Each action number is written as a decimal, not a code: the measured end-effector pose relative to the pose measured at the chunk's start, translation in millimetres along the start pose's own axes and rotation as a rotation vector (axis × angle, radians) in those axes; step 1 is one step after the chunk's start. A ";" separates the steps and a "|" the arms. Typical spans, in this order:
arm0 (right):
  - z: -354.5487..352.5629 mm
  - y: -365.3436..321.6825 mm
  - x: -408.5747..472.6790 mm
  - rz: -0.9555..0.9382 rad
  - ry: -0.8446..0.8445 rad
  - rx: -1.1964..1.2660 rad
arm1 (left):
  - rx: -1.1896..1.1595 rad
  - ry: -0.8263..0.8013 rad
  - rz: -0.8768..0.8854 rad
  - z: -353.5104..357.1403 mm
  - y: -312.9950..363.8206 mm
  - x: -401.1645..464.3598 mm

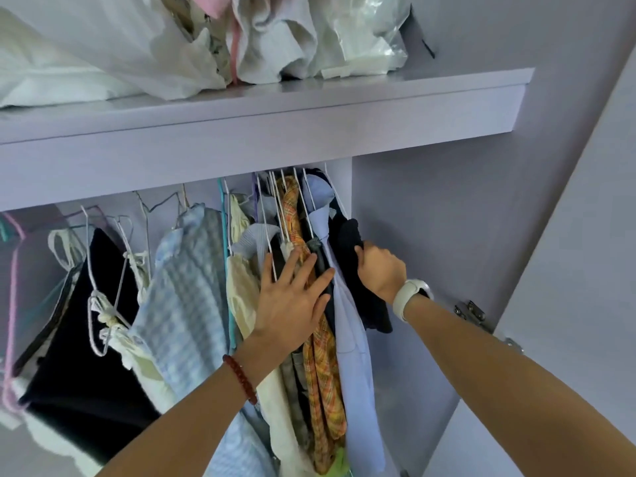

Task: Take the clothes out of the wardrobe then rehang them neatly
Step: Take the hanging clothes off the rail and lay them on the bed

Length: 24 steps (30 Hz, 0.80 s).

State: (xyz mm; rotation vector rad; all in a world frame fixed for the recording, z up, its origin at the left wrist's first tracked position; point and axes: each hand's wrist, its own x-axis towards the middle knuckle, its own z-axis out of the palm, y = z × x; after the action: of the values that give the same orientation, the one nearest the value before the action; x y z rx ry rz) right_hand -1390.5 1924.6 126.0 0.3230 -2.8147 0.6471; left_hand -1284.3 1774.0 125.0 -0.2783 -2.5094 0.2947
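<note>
Right hand [378,270] curls around the dark navy garment [358,270] at the far right end of the row, thumb hooked over a fold of it. That garment hangs long and near vertical, running from twelve down to six, just beside the wardrobe wall [430,235] at three o'clock. Left hand [292,297] lies flat, fingers spread, pressing the orange plaid shirt [323,373] and its neighbours toward nine. The right hand is the nearer one; its hanger hook, probably up under the shelf [261,111], sits out of sight at twelve.
</note>
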 end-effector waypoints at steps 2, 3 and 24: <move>-7.6 -1.6 4.0 -0.026 0.070 -0.011 | -0.012 0.010 -0.002 2.1 -0.1 0.8; -11.7 -2.0 3.1 -0.037 0.112 0.007 | -0.020 0.016 -0.005 3.4 -0.1 1.1; -49.9 90.2 -347.8 0.220 0.093 0.010 | -1.120 -0.177 -0.110 -16.4 139.7 -45.8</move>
State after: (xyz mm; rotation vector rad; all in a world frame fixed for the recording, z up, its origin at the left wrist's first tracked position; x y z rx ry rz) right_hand -1075.8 2082.0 38.0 -0.0162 -2.7806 0.7017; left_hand -1219.6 1897.7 75.9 -0.5446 -2.5809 -1.2075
